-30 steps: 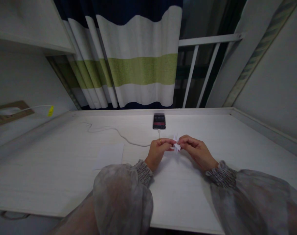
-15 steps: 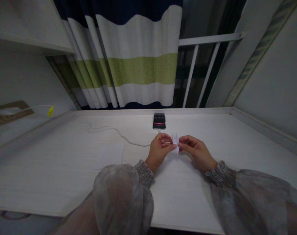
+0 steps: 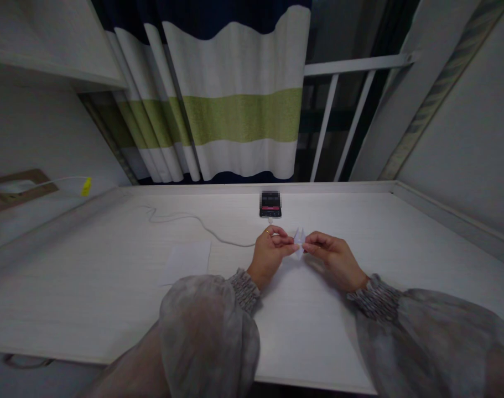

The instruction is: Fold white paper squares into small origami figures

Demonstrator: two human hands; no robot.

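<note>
A small piece of folded white paper (image 3: 299, 236) is held up above the desk, between my two hands. Two narrow points rise from its top and its lower end tapers down. My left hand (image 3: 272, 249) pinches its left side between thumb and fingers; a ring shows on one finger. On the opposite side, my right hand (image 3: 332, 255) grips the paper's right edge, also with thumb and fingertips. The finer folds are too small to make out.
Behind my hands a phone (image 3: 270, 204) leans near the desk's back edge, with a white cable (image 3: 202, 224) running left from it. A flat sheet of white paper (image 3: 186, 262) lies left on the white desk (image 3: 89, 276). A striped curtain (image 3: 243, 116) hangs behind.
The folded paper has turned and spread slightly, so its two upper points now stand farther apart. Both hands keep their grip and have barely moved.
</note>
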